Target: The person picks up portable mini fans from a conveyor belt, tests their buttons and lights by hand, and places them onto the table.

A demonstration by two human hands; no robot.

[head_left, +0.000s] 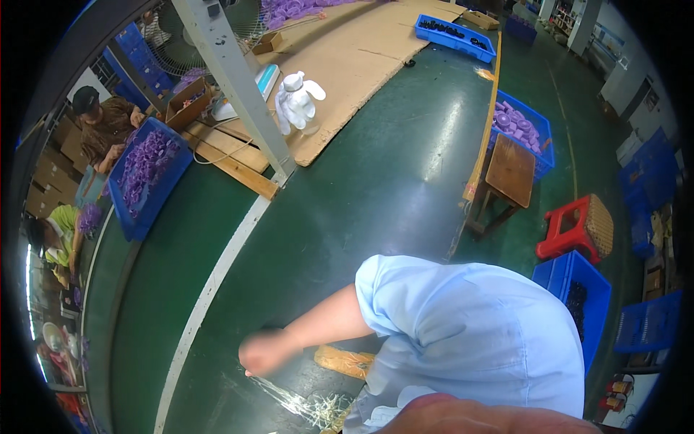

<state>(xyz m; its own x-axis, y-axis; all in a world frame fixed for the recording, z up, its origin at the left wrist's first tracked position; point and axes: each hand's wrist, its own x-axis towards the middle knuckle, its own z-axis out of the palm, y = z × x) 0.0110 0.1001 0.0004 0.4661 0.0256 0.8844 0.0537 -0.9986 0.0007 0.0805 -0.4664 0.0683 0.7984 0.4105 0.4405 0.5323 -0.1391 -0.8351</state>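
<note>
My right hand (264, 353), somewhat blurred, reaches leftward low over the green table (289, 239). Its fingers are curled closed beside one end of some thin, pale, glossy strands (318, 406), which seem to run from the fingertips into a loose tangle on the tabletop. Below my bare forearm lies a tan piece (343, 361) that looks wrapped in tape, partly covered by my light blue clothing. My left hand does not show.
A metal post (231, 79) rises near a cardboard sheet (347, 65) with a white glove (296, 101). Blue trays hold purple parts (148, 170) at left and black parts (452, 32) far off. A wooden stool (510, 170) and red stool (571, 228) stand right. Two people sit left.
</note>
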